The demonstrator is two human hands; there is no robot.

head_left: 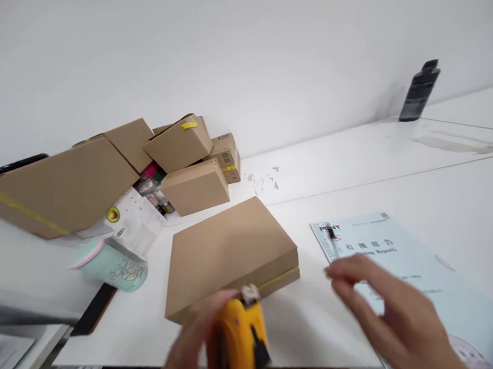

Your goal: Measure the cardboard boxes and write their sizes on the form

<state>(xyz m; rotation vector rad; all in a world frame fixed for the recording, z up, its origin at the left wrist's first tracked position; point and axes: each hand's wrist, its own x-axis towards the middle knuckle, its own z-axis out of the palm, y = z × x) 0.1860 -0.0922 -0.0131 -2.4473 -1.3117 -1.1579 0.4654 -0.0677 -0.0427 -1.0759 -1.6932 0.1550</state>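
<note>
My left hand is wrapped round a yellow and black tape measure, its metal end pointing up. It is held before the front edge of a closed cardboard box with a yellow stripe along its side. To the right, my right hand is over a light blue printed report, thumb and forefinger tips pinched together. Whatever they may hold is too small or blurred to make out. Just beyond those fingertips is a slim clear pen-like object with a black end, partly hidden by the forefinger.
Several cardboard boxes are piled at the back left. A mint-green cup with pink lid and a white carton stand in front of them. A dark bottle is at the back right. The white table's front edge is close.
</note>
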